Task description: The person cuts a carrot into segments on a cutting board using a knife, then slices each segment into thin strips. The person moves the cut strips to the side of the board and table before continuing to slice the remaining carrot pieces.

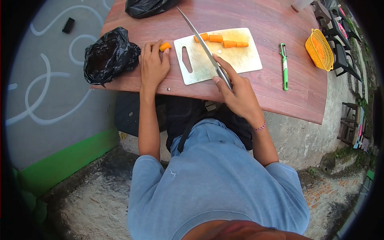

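Observation:
In my right hand [236,88] is a kitchen knife [206,48], its handle wrapped by the fingers and its long blade slanting up and left over the cutting board. My left hand [154,64] rests on the table left of the board, fingers curled on a short carrot piece [165,47] whose end sticks out by the index finger. The white cutting board [240,66] has a handle slot on its left side and stained marks. Along its upper half lie several peeled carrot pieces [216,38] in a row, partly behind the blade.
A crumpled black plastic bag [110,56] sits open at the table's left edge; another black bag [148,7] lies at the far side. A green-handled peeler [284,68] and a yellow basket [329,56] with orange shreds are to the right on the reddish wooden table [296,102].

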The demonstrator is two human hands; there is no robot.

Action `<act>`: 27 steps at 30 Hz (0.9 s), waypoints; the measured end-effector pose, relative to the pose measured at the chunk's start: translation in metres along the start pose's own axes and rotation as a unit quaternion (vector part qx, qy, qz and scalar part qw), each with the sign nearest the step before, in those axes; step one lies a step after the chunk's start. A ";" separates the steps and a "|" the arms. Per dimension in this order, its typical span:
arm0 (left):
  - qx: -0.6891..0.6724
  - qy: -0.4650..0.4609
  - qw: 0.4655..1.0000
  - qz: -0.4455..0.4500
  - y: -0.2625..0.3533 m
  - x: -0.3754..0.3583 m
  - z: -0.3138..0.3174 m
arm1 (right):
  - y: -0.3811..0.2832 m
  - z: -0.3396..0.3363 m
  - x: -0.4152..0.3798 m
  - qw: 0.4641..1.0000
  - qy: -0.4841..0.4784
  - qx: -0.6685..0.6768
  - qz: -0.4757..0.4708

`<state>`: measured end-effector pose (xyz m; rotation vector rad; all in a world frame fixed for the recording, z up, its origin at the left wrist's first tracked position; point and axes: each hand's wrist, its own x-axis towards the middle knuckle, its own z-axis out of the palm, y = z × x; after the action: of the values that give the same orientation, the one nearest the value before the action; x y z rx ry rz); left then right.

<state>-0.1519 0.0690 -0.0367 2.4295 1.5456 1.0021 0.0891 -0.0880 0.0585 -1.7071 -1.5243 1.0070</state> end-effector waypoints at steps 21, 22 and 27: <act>-0.035 -0.133 0.958 0.253 0.095 0.061 0.059 | 0.070 -0.056 -0.044 0.975 0.176 0.073 0.116; -0.023 -0.118 0.968 0.221 0.089 0.058 0.053 | 0.067 -0.056 -0.042 0.975 0.166 0.079 0.121; 0.027 -0.073 0.985 0.156 0.047 0.047 0.032 | 0.064 -0.059 -0.038 0.978 0.146 0.069 0.130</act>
<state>-0.0839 0.0937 -0.0204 2.7716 1.1872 0.8089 0.1708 -0.1323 0.0394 -1.8901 -1.0430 0.9170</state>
